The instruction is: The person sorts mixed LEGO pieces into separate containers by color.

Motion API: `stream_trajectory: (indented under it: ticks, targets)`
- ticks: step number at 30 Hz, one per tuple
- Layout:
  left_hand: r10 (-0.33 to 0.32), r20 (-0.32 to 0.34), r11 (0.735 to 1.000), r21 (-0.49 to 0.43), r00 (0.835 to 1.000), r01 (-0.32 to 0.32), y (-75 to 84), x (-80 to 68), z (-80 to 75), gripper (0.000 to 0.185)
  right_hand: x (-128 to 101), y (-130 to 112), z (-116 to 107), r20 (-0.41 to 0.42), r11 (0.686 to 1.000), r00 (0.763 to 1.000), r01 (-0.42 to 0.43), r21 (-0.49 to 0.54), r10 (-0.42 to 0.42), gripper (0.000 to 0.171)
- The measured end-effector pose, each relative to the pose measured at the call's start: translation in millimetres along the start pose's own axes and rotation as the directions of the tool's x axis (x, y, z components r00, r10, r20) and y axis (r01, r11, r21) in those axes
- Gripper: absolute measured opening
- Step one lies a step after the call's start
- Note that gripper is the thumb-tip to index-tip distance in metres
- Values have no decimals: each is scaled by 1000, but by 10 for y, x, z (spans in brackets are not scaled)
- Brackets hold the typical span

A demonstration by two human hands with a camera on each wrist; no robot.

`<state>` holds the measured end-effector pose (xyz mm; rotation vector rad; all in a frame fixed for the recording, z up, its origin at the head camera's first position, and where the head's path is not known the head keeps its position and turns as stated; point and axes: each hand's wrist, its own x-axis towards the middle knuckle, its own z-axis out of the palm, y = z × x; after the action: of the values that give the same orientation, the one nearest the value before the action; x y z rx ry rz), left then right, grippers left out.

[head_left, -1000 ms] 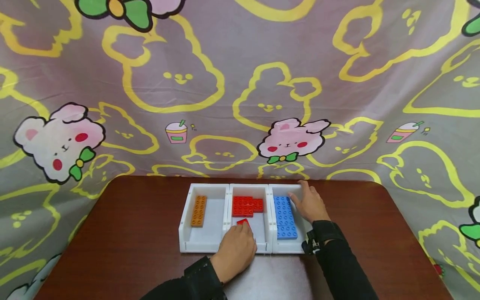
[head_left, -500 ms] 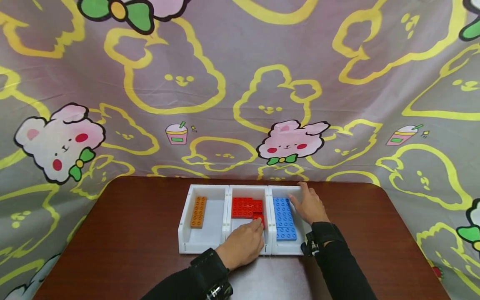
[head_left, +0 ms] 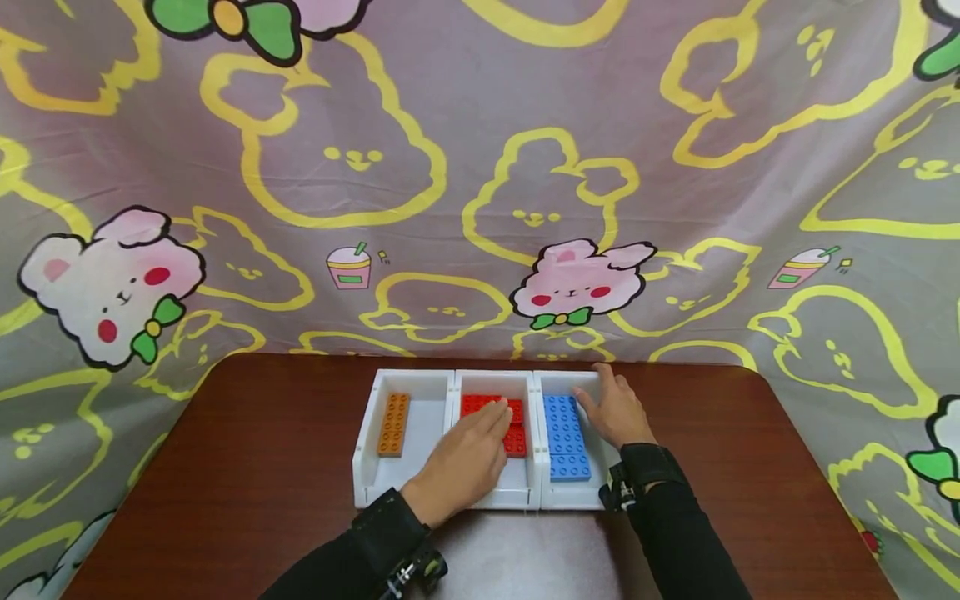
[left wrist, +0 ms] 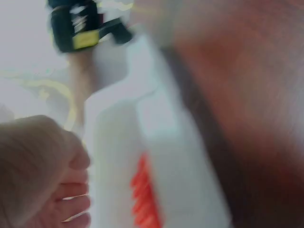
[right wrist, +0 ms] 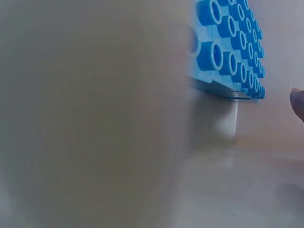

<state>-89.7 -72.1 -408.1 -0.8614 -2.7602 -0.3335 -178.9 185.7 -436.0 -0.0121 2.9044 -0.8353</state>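
Presently, the left hand lies flat over the middle compartment of the white plastic three-compartment tray, fingers extended and resting on the red studded building bricks beneath the fingertips; it pinches nothing. To its left, in the next compartment, lies one orange studded brick, apart from the hand. The right hand rests with straight fingers inside the right compartment, on the tray's far right wall, just beside the blue studded plate, which lies flat immediately left of it. The tray stands on a dark brown wooden table. The left wrist view is blurred.
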Motion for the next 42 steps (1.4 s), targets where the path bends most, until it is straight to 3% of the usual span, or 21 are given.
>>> stream_trajectory:
  ticks: [2,4,5,7,9,11,12,16,18,22,24,26,28,30,32,34,37,42]
  targets:
    - [-71,-140,997,-3,988,72,-198,-7,-60,47,5,-10,-2,-1,1000,1000,0,-2,0,65]
    - [-173,-251,985,-21,952,174,-438,-21,-100,49,6,-17,-6,-2,1000,1000,-2,-5,2,65]
    - [-240,-266,970,-26,934,242,-558,-38,-112,50,4,-20,-6,-2,1000,1000,-4,-6,4,65]
    - [-379,-212,925,-50,901,377,-772,-103,-131,53,-1,-23,-7,0,1000,1000,-7,-9,7,66]
    - [-487,-96,873,-91,868,479,-948,-197,-120,55,-7,-22,-5,3,1000,1000,-4,-11,4,66]
    - [-541,13,833,-131,841,538,-1071,-291,-95,59,-12,-20,-1,4,1000,1000,6,-12,-6,66]
    - [-548,46,821,-160,835,548,-1118,-325,-77,60,-13,-18,0,3,1000,1000,12,-11,-12,66]
    - [-538,52,810,-245,841,533,-1227,-375,-9,62,-10,-5,15,-6,1000,1000,25,2,-25,68]
    - [-554,46,799,-251,831,547,-1242,-368,16,62,-4,6,28,-17,999,999,35,4,-35,71]
    - [-605,70,772,-194,793,605,-1224,-348,55,62,-26,20,61,-89,994,990,103,-44,-107,74]
    - [-616,79,766,-169,784,620,-1203,-341,74,62,-100,16,71,-153,980,970,173,-100,-187,69]
    - [-615,82,769,-153,784,620,-1180,-339,90,61,-236,-12,69,-215,952,933,256,-168,-289,59]
    - [-611,70,776,-148,789,614,-1170,-342,95,61,-420,-67,56,-237,905,885,339,-258,-400,42]
    - [-611,52,777,-148,790,611,-1171,-344,84,61,-608,-145,39,-206,853,856,390,-345,-475,21]
    - [-619,31,772,-156,785,616,-1186,-345,65,61,-766,-224,24,-116,822,867,407,-398,-485,8]
    - [-631,30,762,-164,775,627,-1204,-344,43,61,-875,-283,24,-15,822,900,391,-414,-436,12]
    - [-644,57,746,-178,763,642,-1224,-342,30,62,-961,-319,38,102,864,943,331,-379,-316,17]
    - [-638,75,741,-209,766,638,-1206,-313,34,61,-1014,-306,60,128,906,962,272,-324,-242,16]
